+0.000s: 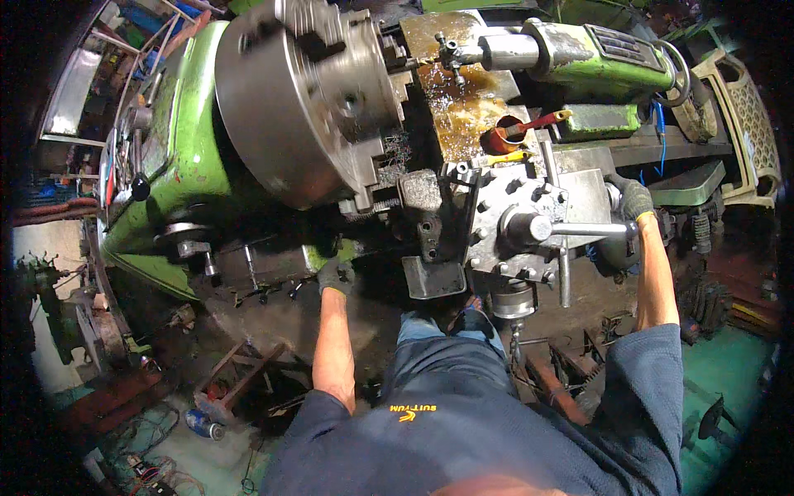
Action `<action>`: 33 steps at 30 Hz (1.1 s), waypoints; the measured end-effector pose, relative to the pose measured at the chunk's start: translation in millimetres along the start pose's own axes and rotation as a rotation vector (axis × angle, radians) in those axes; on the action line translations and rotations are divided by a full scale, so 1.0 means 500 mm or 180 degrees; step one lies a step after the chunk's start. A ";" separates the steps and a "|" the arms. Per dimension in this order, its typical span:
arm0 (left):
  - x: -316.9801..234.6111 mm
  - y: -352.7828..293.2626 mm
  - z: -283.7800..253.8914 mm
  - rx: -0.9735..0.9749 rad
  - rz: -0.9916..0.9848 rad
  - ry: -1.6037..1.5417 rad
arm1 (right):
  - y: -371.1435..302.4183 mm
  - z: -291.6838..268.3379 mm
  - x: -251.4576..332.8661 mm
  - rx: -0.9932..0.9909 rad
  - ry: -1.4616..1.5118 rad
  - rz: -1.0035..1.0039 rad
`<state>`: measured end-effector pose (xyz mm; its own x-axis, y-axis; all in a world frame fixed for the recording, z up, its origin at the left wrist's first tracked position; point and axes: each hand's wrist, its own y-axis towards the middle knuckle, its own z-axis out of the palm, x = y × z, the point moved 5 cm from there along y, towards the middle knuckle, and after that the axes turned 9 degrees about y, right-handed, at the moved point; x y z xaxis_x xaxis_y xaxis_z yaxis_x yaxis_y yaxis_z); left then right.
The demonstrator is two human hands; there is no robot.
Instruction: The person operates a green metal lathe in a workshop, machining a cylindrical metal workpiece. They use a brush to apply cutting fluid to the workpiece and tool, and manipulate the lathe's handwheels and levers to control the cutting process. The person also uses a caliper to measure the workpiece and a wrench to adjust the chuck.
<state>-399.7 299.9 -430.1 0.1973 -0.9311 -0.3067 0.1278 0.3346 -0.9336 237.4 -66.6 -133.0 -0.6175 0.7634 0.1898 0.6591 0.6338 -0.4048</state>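
I am standing at a green lathe whose large steel chuck (281, 107) is partly smeared by motion. My left hand (336, 276), in a dark glove, is closed at the front of the machine below the chuck. A dark, lever-like part rises by its fingers; what it grips is too dark to tell. My right hand (635, 199), also gloved, curls around a round metal knob (614, 196) at the right end of the tool slide. Left of it sits the square tool post (517, 223) with several bolts and a long clamping handle (591, 229).
A red pot (504, 136) with a red-handled brush (542, 124) stands on the oily bed cover (463, 107), near a yellow-handled brush (504, 158). The green tailstock (595, 62) is at the back right. Below, a blue can (203, 423) lies on the green floor.
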 end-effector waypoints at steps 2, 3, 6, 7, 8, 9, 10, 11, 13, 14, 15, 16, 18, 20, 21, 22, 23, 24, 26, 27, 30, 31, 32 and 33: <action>-0.004 0.009 0.024 0.0090 0.0042 0.0241 | -0.001 0.009 -0.035 -0.0189 -0.0053 0.0013; 0.000 0.014 0.019 0.0082 0.0064 0.0295 | 0.006 0.018 -0.034 -0.0242 -0.0102 -0.0050; -0.012 0.011 -0.007 0.0378 0.0700 0.1780 | 0.000 0.022 -0.033 -0.0093 0.0144 -0.0074; -0.018 0.004 -0.029 0.0165 0.0912 0.2122 | 0.003 0.020 -0.020 0.0058 0.0254 -0.0121; -0.024 0.003 -0.039 -0.0056 0.1007 0.2288 | -0.001 0.016 -0.026 0.0069 0.0236 -0.0068; -0.026 -0.005 -0.056 -0.0233 0.1061 0.2290 | 0.001 0.017 -0.032 0.0081 0.0221 -0.0013; -0.031 -0.018 -0.080 -0.0395 0.1094 0.2151 | 0.013 0.024 -0.028 0.0056 0.0271 -0.0124; -0.021 -0.024 -0.075 -0.0376 0.1082 0.1802 | 0.012 0.025 -0.033 0.0012 0.0307 -0.0176; -0.006 -0.037 -0.067 -0.0340 0.1062 0.1114 | 0.007 0.025 -0.044 -0.0029 0.0342 -0.0187; -0.005 -0.067 -0.032 -0.0707 0.1336 0.1080 | -0.001 0.023 -0.042 -0.0049 0.0337 -0.0116; -0.005 -0.133 0.043 -0.1043 0.1606 0.1076 | -0.014 0.023 -0.050 -0.0081 0.0343 -0.0001; 0.008 -0.202 0.055 -0.1522 0.1889 0.0969 | 0.013 0.029 -0.052 0.0010 0.0333 -0.0057; 0.008 -0.176 0.017 -0.1904 0.2752 0.1386 | 0.006 0.016 -0.015 0.0061 0.0268 -0.0006; 0.003 -0.156 0.020 -0.2223 0.2997 0.1887 | 0.000 0.003 -0.012 0.0021 0.0174 -0.0075; -0.002 -0.140 0.007 -0.2231 0.3021 0.2011 | 0.008 0.008 -0.030 0.0089 0.0108 -0.0091; -0.004 -0.129 -0.012 -0.2273 0.3038 0.2125 | 0.007 -0.002 -0.018 0.0124 0.0106 -0.0069; 0.002 -0.127 -0.016 -0.2401 0.3214 0.2249 | 0.004 -0.005 0.004 0.0170 0.0111 -0.0061; 0.002 -0.139 0.002 -0.2499 0.3386 0.2393 | 0.001 -0.008 0.005 0.0108 0.0056 -0.0057; 0.002 -0.170 0.037 -0.2975 0.3497 0.2996 | 0.005 0.008 -0.030 -0.0005 0.0130 -0.0019; 0.001 -0.188 0.048 -0.3122 0.3473 0.3254 | 0.003 0.004 -0.026 0.0023 0.0121 0.0018; -0.015 -0.244 0.099 -0.2881 0.2391 0.3838 | -0.008 -0.007 0.005 0.0089 0.0019 0.0116; -0.016 -0.233 0.094 -0.2854 0.2278 0.3945 | -0.004 -0.005 -0.003 0.0066 -0.0004 0.0073; -0.028 -0.221 0.081 -0.2826 0.2166 0.4073 | -0.001 0.000 -0.016 0.0054 -0.0014 0.0044; -0.039 -0.200 0.069 -0.2793 0.2058 0.4197 | 0.002 0.002 -0.018 0.0034 -0.0025 0.0015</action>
<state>-382.8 289.5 -324.2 -0.9347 -0.3176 -0.1599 -0.2652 0.9222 -0.2815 243.3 -73.0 -135.8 -0.6176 0.7654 0.1808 0.6575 0.6287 -0.4153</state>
